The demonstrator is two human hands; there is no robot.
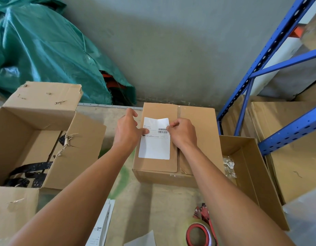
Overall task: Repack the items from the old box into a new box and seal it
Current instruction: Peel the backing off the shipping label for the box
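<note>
1. Your left hand (129,129) lies flat at the left edge of the label (155,139), fingers spread and grasping nothing, thumb pressing the paper down; I judge this pins the label while it sticks
2. Your right hand (182,133) is curled at the label's right edge, near the barcode; the fingertips look pinched on the paper's edge, though I cannot tell for certain
3. The new box (175,144) sits in the middle of the table (153,201), flaps closed, so its flat top gives you a firm surface to press on
4. The label is white, mostly blank below its print, and its top edge looks slightly lifted
5. The old box (38,139) stands open at your left, torn along one flap
6. The tape roll (198,235) waits near your right forearm, within reach
</note>
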